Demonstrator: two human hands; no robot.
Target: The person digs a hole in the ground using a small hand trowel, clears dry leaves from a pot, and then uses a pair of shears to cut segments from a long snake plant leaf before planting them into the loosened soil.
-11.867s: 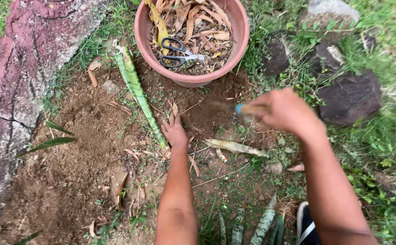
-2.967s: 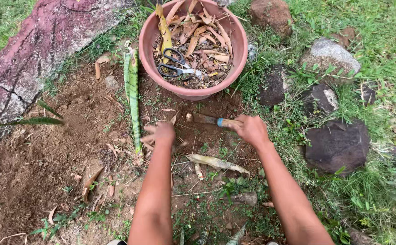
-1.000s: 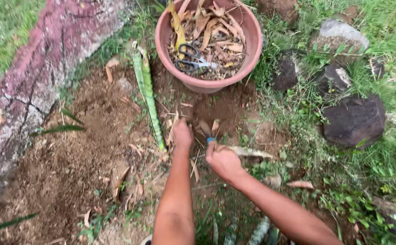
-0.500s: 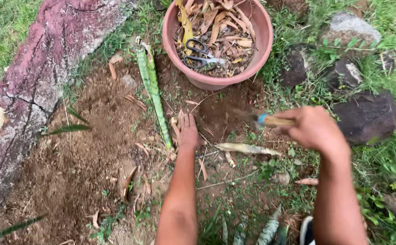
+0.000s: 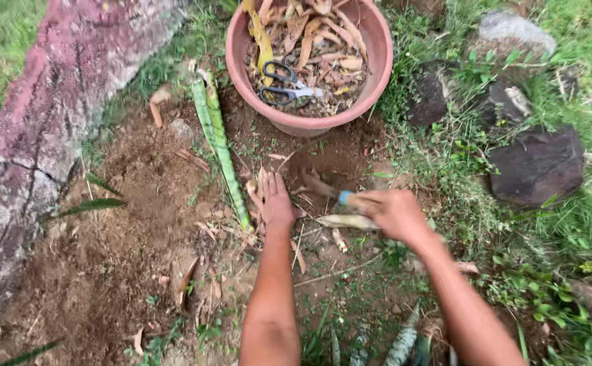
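My left hand (image 5: 273, 200) rests flat on the bare soil, fingers spread, just right of a long striped green leaf (image 5: 219, 142) lying on the ground. My right hand (image 5: 392, 213) grips a small digging tool (image 5: 328, 190) with a blue collar, its blade stuck into the dark soil below the pot. A pale dry leaf (image 5: 347, 221) lies under the right hand. The terracotta pot (image 5: 375, 64) stands beyond both hands, filled with dry leaves and a pair of black-handled scissors (image 5: 288, 85).
A long reddish stone kerb (image 5: 45, 129) runs along the left. Dark rocks (image 5: 537, 166) sit in the grass at right. Green plant leaves (image 5: 404, 346) poke up at the bottom edge between my arms. Dry leaf scraps litter the soil.
My right hand has swung back left and down from the raised position, bringing the tool's blade into the soil near my left hand. The left hand stayed planted.
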